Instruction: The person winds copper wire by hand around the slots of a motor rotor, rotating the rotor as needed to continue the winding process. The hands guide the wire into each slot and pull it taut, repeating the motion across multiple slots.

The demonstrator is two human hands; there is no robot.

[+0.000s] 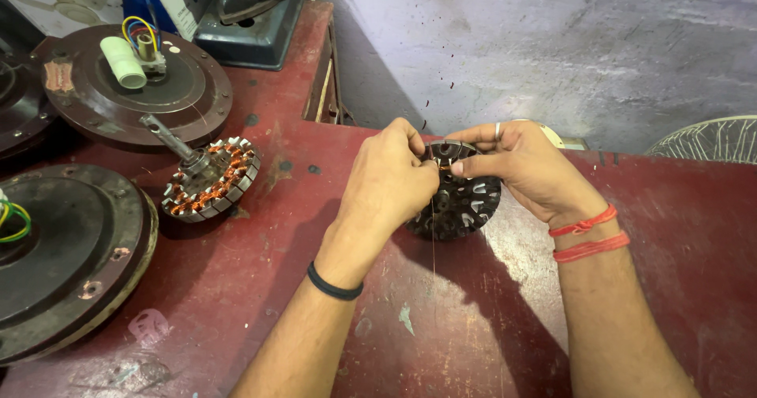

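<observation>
At centre frame both hands tilt a dark, unwound stator core (461, 201) on edge on the red desk (473, 327), slots turned up for reach. The left hand (390, 181) pinches thin copper wire (433, 240) at the rim, fingers narrow; the right hand (516, 165) grips the core. A wound stator (211, 181) lies at left.
</observation>
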